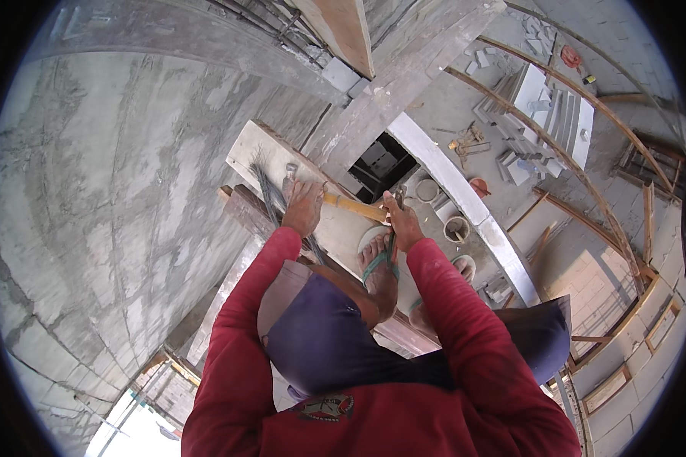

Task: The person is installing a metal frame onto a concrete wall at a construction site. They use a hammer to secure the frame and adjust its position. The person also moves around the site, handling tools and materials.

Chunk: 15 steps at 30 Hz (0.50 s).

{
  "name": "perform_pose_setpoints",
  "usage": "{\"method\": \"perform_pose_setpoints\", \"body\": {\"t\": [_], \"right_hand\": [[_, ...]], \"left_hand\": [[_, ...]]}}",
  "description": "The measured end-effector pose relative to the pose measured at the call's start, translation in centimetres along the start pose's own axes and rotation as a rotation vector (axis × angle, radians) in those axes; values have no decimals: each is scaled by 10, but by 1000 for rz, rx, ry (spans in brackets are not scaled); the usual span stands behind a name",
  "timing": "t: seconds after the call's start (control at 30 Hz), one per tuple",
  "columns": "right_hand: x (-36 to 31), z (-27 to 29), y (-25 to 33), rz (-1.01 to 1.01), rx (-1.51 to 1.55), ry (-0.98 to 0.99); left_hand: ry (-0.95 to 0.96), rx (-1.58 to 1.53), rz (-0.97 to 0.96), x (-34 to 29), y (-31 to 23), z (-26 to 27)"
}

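Left hand (305, 209) grasps a yellow bar (354, 205) running toward four o'clock; right hand (405, 224), at its far end, clasps a dark metal tool (400, 196); wires (264, 185) lie at the left hand's ten o'clock.

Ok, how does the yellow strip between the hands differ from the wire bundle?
Colour: the yellow strip is yellow; the wire bundle is dark grey.
Form: the strip is one flat-looking piece; the bundle is many thin strands, splayed at its far end.
Place: the strip spans the left hand and right hand; the bundle lies left of both.
Both are long and narrow.
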State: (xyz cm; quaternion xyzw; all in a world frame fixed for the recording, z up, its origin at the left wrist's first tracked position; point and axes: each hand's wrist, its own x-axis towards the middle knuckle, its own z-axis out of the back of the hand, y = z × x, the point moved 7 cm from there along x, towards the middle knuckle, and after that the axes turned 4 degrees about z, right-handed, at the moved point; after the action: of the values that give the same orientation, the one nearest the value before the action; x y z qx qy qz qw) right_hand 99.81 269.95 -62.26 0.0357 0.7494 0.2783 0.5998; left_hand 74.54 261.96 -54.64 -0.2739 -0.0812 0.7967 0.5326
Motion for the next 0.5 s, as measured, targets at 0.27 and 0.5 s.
{"method": "perform_pose_setpoints", "body": {"t": [0.27, 0.5], "right_hand": [[29, 33, 47, 560, -368, -156], [55, -50, 140, 923, -1086, -160]], "left_hand": [[54, -123, -43, -5, 2, -1], [-21, 45, -26, -2, 13, 3]]}}
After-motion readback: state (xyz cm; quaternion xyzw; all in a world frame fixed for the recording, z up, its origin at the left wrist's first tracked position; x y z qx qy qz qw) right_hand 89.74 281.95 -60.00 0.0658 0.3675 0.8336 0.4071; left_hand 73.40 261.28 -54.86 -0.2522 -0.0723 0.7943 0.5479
